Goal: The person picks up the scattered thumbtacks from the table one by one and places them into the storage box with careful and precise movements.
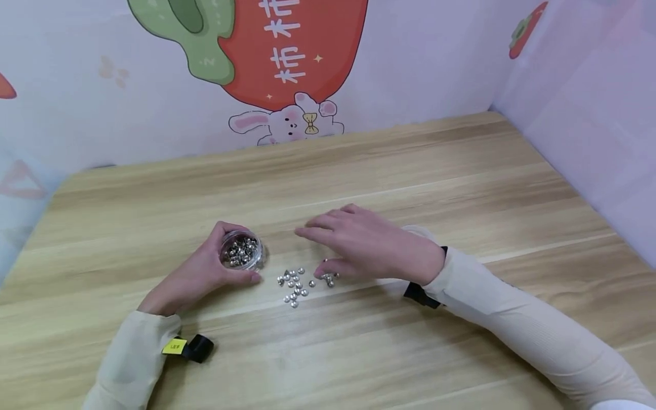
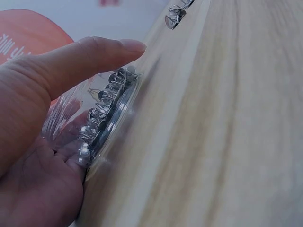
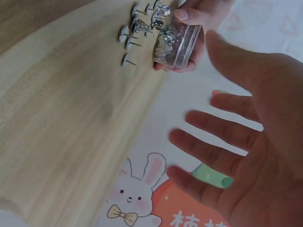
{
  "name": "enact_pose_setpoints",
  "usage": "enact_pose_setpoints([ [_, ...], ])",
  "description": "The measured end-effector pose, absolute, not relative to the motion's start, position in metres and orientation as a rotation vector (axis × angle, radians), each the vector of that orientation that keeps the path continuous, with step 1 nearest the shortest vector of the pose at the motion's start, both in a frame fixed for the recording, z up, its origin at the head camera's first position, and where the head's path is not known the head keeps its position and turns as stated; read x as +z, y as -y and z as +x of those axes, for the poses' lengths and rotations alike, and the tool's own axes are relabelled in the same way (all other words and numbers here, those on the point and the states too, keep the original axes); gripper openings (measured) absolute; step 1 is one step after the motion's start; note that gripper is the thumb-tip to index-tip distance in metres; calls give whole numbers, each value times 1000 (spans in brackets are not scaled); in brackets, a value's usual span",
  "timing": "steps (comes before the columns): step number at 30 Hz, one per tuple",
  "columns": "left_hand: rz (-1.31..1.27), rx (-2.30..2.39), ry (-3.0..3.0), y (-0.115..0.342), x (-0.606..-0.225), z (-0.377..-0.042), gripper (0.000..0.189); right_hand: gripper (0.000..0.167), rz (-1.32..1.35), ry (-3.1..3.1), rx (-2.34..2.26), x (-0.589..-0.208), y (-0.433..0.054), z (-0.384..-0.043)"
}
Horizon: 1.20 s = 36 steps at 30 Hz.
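Note:
A small clear plastic jar (image 1: 262, 257) with silver thumbtacks (image 1: 241, 250) inside stands on the table, left of centre. My left hand (image 1: 210, 262) holds it, thumb on the near side and fingers round the far side; the left wrist view shows the tacks (image 2: 111, 101) through its wall. Several loose thumbtacks (image 1: 294, 285) lie on the wood to the right of the jar, their pins visible in the right wrist view. Over the right part of this group is my right hand (image 1: 353, 242), fingers spread and holding nothing. It hides some of the tacks.
A clear round object (image 1: 417, 230), perhaps a lid, lies partly hidden under the right wrist. The wooden table (image 1: 328, 353) meets a printed backdrop (image 1: 410, 68) at its far and right edges.

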<state>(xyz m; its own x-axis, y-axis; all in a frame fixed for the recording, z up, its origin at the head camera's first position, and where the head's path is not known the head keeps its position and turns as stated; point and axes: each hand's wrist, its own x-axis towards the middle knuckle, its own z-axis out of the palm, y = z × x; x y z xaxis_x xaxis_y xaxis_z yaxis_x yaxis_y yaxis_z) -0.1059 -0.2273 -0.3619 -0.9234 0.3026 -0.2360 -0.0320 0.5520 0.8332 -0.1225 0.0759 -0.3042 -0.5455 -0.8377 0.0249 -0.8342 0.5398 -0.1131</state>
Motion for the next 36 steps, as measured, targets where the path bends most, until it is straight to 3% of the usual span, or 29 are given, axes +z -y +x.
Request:
enact_pose_setpoints([
  [6, 197, 1328, -2424, 228, -360, -107, 87, 5, -1497, -2613, -154, -308, -75, -121],
  [24, 183, 1290, -2442, 225, -357, -103, 87, 22, -1560, -2685, -115, -307, -81, -120],
  [36, 174, 1245, -2464, 224, -358, -100, 88, 12, -1632, -2757, -153, -299, -75, -119],
])
